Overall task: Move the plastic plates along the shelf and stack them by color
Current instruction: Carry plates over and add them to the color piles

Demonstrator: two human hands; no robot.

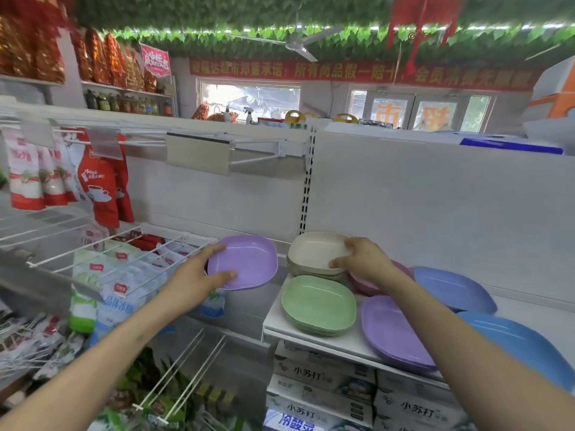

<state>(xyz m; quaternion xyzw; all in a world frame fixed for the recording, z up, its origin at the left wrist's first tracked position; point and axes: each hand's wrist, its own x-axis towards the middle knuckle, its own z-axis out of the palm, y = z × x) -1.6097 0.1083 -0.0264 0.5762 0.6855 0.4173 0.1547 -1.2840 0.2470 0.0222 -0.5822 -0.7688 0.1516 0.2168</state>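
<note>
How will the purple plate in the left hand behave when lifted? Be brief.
Probably stiff: the purple plate shows no sag held by one edge in the left hand. Likely light, being thin plastic. Its glossy surface may slip.

The left grip (pixel 199 276) held one purple plate (pixel 249 262). Around the right grip (pixel 364 259) sat one cream stack (pixel 317 248), one green stack (pixel 319 303), one pink stack (pixel 362 285), one purple stack (pixel 392 331) and two blue stacks (pixel 451 287).
</note>
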